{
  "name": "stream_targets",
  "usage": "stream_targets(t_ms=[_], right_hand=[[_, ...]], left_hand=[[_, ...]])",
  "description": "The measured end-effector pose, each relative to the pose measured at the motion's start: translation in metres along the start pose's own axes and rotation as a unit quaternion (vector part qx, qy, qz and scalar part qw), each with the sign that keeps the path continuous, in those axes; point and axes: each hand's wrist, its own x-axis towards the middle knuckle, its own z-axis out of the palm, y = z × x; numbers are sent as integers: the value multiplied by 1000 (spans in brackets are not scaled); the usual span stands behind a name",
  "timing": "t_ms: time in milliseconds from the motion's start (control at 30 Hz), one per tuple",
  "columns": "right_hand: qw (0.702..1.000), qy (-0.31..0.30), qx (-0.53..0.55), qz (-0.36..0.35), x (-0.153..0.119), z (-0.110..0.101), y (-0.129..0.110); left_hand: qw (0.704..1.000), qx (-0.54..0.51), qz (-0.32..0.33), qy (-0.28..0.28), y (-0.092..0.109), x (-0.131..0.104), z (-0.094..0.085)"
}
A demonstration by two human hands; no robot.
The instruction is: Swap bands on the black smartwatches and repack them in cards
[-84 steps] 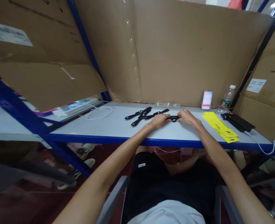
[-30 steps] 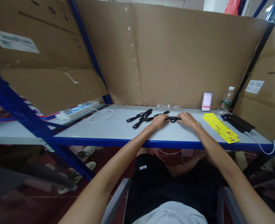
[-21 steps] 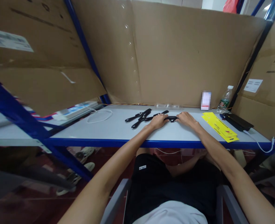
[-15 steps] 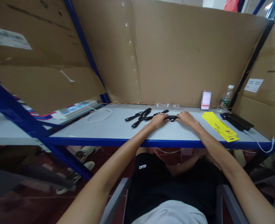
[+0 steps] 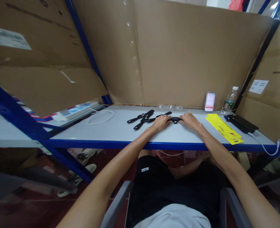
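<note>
Between my hands is a slim black tool with a wider middle part, lying crosswise low over the table; its exact kind is too small to make out. My left hand is closed around its left end, and my right hand grips the right end. The fingers hide both ends. Left of my left hand lie several similar black tools, some crossed over each other with shiny parts at their middles. One of them reaches just behind my left fingers.
Yellow printed cards lie right of my right hand. Beyond them are a black power bank with a white cable, a propped phone and a water bottle. A white cord curls at left. Cardboard panels wall the table.
</note>
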Motion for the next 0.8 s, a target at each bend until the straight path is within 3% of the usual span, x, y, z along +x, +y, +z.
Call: stream_targets(t_ms=[800], right_hand=[[1000, 11, -7, 11, -1, 0, -1]], left_hand=[[1000, 9, -9, -3, 0, 1, 1]])
